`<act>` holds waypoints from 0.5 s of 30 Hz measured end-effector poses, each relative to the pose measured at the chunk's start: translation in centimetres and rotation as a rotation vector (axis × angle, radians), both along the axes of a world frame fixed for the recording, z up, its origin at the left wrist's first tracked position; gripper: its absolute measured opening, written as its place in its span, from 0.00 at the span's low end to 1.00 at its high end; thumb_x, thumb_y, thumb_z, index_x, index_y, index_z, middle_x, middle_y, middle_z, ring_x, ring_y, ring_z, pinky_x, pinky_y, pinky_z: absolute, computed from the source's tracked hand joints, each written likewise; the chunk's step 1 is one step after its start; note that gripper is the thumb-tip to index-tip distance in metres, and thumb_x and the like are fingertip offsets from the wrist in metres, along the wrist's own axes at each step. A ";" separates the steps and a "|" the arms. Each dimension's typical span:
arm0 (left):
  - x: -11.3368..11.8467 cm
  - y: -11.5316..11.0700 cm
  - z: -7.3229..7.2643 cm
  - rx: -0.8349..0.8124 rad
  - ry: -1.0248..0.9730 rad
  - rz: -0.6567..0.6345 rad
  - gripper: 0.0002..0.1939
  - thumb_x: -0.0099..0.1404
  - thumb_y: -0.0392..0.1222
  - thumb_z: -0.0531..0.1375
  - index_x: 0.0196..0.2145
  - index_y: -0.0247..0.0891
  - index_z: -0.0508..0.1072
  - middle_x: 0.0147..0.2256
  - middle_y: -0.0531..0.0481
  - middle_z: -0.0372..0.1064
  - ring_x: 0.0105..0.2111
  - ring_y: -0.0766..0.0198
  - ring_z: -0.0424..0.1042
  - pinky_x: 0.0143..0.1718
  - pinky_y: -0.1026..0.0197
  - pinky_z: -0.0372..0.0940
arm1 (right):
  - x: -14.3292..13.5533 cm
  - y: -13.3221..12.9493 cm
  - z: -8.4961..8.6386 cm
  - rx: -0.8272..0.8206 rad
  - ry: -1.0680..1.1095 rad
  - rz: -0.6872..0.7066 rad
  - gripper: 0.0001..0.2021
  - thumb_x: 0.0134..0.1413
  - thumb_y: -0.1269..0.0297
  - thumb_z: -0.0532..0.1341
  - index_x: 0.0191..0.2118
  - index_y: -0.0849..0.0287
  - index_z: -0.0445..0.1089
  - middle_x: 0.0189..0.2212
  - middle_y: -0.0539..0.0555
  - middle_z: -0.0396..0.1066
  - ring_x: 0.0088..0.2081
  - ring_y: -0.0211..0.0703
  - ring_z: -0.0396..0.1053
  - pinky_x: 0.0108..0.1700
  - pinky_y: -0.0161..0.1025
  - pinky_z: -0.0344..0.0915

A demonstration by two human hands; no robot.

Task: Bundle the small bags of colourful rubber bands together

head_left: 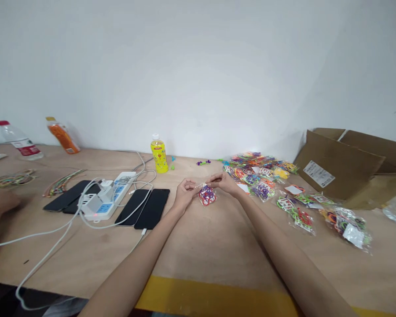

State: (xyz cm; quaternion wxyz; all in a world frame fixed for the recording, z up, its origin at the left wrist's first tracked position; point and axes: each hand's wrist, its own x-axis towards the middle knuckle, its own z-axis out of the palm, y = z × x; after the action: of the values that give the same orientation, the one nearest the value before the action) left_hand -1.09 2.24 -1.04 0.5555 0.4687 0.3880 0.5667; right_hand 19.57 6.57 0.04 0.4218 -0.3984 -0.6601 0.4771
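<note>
A small clear plastic bag (207, 196) with red and purple plastic pieces inside hangs between my hands, just over the wooden table (211, 246). My left hand (186, 192) pinches the bag's top edge from the left. On the right, my right hand (223, 182) grips the same top edge, fingers curled. Right of my hands lies a heap of similar filled bags (257, 169) in many colours, some with white cards. Loose purple pieces (203, 163) and small blue and green pieces (173, 162) rest behind my hands.
A yellow bottle (159, 154), phones (152, 209), and a power strip (110, 198) with white cables lie to the left. Further left are two more bottles (25, 147), coloured strands (61, 182) and another person's arm (0, 207). An open cardboard box (341, 165) stands right.
</note>
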 end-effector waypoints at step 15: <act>0.5 -0.2 -0.1 0.025 0.106 -0.182 0.31 0.46 0.49 0.76 0.43 0.38 0.68 0.37 0.47 0.77 0.30 0.62 0.77 0.34 0.59 0.73 | 10.2 -1.8 3.0 0.096 0.038 -0.636 0.20 0.41 0.49 0.70 0.36 0.60 0.77 0.34 0.58 0.79 0.33 0.46 0.75 0.38 0.42 0.73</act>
State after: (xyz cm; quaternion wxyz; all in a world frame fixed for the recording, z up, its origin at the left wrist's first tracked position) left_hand -0.61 2.08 -1.10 0.5774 0.5384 0.3654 0.4931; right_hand 29.74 4.77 3.07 0.5805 -0.5553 -0.5162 0.2969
